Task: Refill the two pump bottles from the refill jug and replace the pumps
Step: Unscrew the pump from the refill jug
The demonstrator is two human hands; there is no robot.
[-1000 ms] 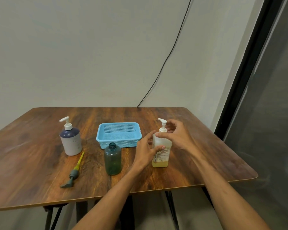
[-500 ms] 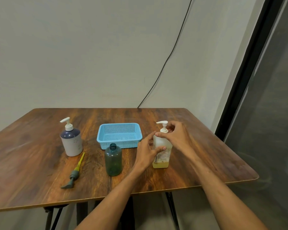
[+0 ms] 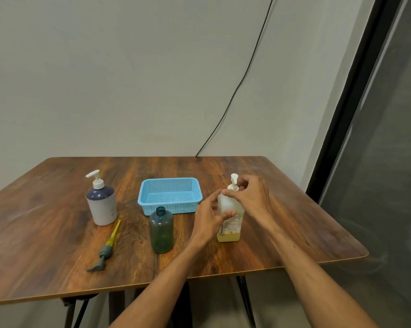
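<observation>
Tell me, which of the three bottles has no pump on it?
The green bottle in the middle; its neck is open. The other two carry white pumps.

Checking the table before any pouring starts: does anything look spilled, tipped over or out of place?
No spill shows. Only the grey-and-yellow pump lies loose, flat on the table left of the uncapped green bottle. That bottle, the white bottle and the clear bottle all stand upright.

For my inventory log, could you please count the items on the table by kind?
Bottles with pump fitted: 2, the white-and-purple pump bottle and the clear pump bottle
Bottles without pump: 1, the green bottle
Pumps lying loose: 1, the grey pump
Baskets: 1, the blue basket
Total: 5
</observation>
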